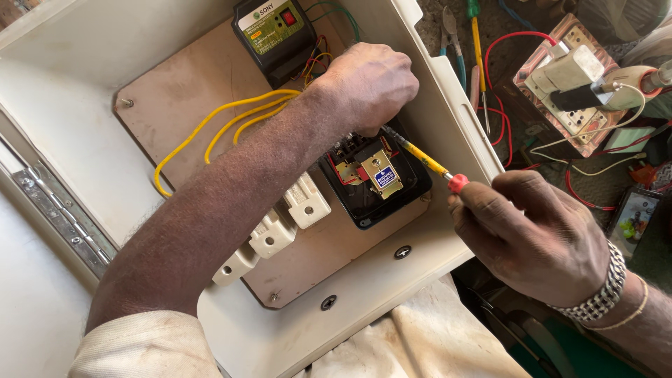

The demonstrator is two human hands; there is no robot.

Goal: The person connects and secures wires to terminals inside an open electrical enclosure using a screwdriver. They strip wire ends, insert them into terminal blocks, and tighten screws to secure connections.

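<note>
Two hands work inside an open white enclosure. Left hand, at 12 o'clock, is curled into a fist above the black contactor; whatever it grips is hidden. Right hand, at 3 o'clock, pinches the red cap of a yellow screwdriver, whose tip points toward 10 o'clock, under the left hand. Yellow wires loop at 10 o'clock; three white fuse holders sit at 7 o'clock of the contactor.

A grey worktop is seen at upper right. Laid directly on it are pliers, a green-handled screwdriver, red wires, a switch-and-socket board and a phone.
</note>
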